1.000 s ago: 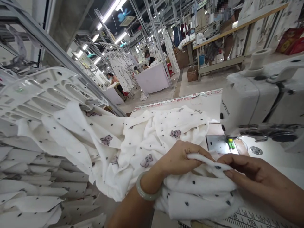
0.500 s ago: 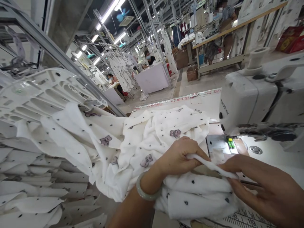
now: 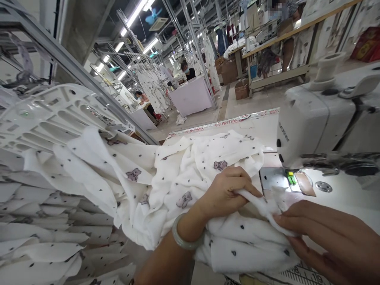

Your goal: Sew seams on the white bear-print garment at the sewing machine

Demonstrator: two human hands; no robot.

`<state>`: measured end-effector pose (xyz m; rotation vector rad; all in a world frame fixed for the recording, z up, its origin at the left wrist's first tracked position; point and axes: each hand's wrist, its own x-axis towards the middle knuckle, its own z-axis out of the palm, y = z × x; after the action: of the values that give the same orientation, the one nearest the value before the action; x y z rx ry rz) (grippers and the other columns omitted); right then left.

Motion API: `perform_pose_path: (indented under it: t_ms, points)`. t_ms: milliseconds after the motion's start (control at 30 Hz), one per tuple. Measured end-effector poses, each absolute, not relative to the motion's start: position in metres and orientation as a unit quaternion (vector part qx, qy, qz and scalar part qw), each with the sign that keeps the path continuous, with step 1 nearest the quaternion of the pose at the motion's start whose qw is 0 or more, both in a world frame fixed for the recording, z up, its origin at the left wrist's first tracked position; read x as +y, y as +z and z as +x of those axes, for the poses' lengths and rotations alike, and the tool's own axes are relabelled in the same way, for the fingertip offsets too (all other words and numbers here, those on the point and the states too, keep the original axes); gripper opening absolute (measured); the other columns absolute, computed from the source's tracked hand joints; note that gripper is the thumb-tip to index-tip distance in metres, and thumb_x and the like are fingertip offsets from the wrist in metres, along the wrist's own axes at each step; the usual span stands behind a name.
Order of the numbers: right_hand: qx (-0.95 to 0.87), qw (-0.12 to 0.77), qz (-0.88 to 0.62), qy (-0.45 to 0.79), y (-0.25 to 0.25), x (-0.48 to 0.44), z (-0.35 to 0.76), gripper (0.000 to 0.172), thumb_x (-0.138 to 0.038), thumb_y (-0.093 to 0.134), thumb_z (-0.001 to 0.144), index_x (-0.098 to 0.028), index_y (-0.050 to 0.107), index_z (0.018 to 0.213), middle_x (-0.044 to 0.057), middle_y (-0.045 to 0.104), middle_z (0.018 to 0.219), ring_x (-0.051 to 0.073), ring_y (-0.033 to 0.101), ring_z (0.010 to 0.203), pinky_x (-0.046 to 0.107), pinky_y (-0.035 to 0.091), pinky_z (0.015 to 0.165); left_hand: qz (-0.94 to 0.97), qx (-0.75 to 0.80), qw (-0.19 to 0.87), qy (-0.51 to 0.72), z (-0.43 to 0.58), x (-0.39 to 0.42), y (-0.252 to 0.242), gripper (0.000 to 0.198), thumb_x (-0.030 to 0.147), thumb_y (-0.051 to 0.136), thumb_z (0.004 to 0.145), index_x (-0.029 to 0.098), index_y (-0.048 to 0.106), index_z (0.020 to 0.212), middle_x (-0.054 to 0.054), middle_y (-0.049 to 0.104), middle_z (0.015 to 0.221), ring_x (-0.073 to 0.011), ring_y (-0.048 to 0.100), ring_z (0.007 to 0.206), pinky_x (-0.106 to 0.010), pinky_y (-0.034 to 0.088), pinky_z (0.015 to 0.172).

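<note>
One edge of dotted white fabric (image 3: pixel 246 241) is pinched between thumb and fingers of the left hand (image 3: pixel 230 192) and, farther right, of the right hand (image 3: pixel 323 233). A pale bangle (image 3: pixel 184 240) circles the left wrist. The fabric bunches below both hands, beside bear-printed folds (image 3: pixel 175 178). Beyond the fingers stands a Brother sewing machine (image 3: pixel 311 126).
</note>
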<state>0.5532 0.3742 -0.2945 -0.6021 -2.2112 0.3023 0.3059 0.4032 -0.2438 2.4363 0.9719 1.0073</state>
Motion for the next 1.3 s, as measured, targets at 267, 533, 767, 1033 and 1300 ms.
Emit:
perform_pose_path:
  t_ms: [267,533,767,1033,1300]
  points:
    - [-0.89,0.393,-0.223,0.057,-0.292,0.376,0.555,0.025,-0.023,0.056,0.096,-0.03,0.057,0.119,0.002,0.077,0.097,0.023,0.075,0.084,0.034,0.062,0.069,0.842,0.309,0.263,0.357,0.305,0.401,-0.234,0.029,0.007,0.064,0.078,0.023,0.075,0.099,-0.006,0.071,0.109,-0.0189,0.07,0.102,-0.035,0.061,0.092]
    - [-0.889,0.39,-0.229,0.067,-0.29,0.376,0.554,0.023,-0.023,0.056,0.096,-0.03,0.057,0.118,0.002,0.076,0.096,0.023,0.075,0.084,0.034,0.062,0.068,0.861,0.277,0.252,0.343,0.303,0.401,-0.23,0.022,0.009,0.061,0.078,0.024,0.071,0.091,-0.007,0.069,0.118,-0.02,0.069,0.109,-0.038,0.058,0.1]
    - [-0.871,0.416,-0.222,0.14,-0.287,0.376,0.553,0.017,-0.023,0.06,0.094,-0.03,0.064,0.109,-0.001,0.074,0.09,0.017,0.073,0.074,0.025,0.06,0.062,0.836,0.284,0.309,0.353,0.305,0.405,-0.241,0.019,0.009,0.056,0.08,0.021,0.07,0.081,-0.005,0.074,0.094,-0.0151,0.069,0.089,-0.031,0.058,0.087]
    - [-0.635,0.389,-0.359,0.563,-0.302,0.381,0.549,0.024,-0.051,0.071,0.09,-0.031,0.074,0.102,0.002,0.076,0.09,0.021,0.075,0.08,0.024,0.064,0.064,0.693,0.404,0.511,0.308,0.303,0.405,-0.238,0.02,0.016,0.049,0.068,0.018,0.067,0.077,0.0,0.064,0.075,-0.0127,0.058,0.072,-0.024,0.047,0.07]
    - [-0.522,0.402,-0.382,0.648,-0.299,0.384,0.545,0.045,-0.052,0.082,0.078,-0.028,0.07,0.114,0.008,0.078,0.097,0.026,0.075,0.08,0.031,0.065,0.063,0.665,0.363,0.582,0.293,0.303,0.404,-0.233,0.026,0.037,0.07,0.086,0.017,0.072,0.103,-0.006,0.069,0.103,-0.0163,0.063,0.096,-0.027,0.05,0.086]
